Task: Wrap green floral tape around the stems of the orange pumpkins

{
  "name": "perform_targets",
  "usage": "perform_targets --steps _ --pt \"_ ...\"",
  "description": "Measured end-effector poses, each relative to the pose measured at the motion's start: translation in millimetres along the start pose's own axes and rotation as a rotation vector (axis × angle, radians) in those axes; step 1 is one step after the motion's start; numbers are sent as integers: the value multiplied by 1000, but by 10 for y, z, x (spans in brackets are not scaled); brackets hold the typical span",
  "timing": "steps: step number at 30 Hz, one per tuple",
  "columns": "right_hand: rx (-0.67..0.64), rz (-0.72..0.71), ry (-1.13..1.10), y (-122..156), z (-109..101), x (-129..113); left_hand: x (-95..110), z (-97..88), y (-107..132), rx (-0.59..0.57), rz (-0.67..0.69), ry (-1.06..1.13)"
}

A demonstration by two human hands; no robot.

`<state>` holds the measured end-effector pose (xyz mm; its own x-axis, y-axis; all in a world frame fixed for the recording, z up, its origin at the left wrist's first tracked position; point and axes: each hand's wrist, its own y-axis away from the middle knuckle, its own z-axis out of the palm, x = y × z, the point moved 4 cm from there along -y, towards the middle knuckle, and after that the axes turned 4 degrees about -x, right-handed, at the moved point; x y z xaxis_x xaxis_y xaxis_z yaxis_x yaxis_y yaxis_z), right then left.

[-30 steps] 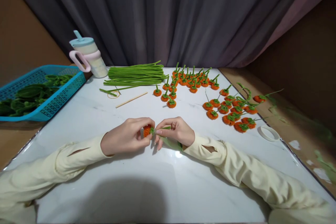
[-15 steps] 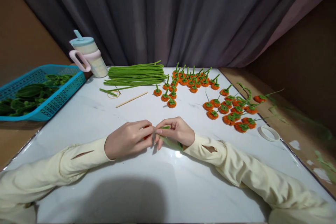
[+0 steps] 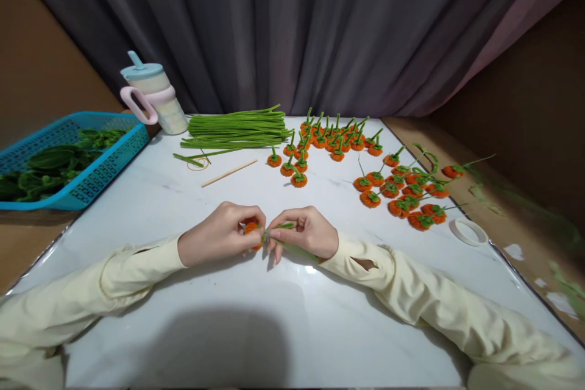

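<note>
My left hand (image 3: 219,230) is closed around a small orange pipe-cleaner pumpkin (image 3: 252,228), tipped on its side with its top toward the right. Fingers cover much of it. Close by on the right, the thumb and forefinger of my right hand (image 3: 316,233) pinch the pumpkin's green stem (image 3: 287,225). A pale green strip (image 3: 297,251), which looks like floral tape, runs from the pinch back under my right palm. The two hands nearly meet just above the white table (image 3: 219,329).
Behind the hands lie green pipe cleaners (image 3: 235,131), a wooden stick (image 3: 229,173) and a rubber band (image 3: 198,164). Several finished-looking orange pumpkins (image 3: 400,207) stand right, beside a white tape roll (image 3: 468,232). At left are a blue basket (image 3: 86,180) of green leaves and a tumbler (image 3: 158,97).
My left hand has turned and shifted slightly left, so the orange pumpkin shows more between its fingers. My right fingers have moved slightly left and down, still pinching.
</note>
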<state>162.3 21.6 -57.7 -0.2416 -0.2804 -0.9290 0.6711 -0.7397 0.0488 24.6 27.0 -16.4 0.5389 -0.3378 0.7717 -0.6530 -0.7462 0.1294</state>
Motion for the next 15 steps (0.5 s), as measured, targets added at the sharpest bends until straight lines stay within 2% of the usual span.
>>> perform_targets --steps 2,7,12,15 --pt "-4 8 0 3 -2 4 -21 3 -10 -32 -56 86" --pt "-30 14 -11 4 -9 -15 -27 0 -24 -70 -99 172" --pt "-60 49 -38 10 -10 -43 -137 52 -57 -266 -315 535" --pt "-75 74 -58 11 -6 -58 -196 88 -78 -350 -388 760"
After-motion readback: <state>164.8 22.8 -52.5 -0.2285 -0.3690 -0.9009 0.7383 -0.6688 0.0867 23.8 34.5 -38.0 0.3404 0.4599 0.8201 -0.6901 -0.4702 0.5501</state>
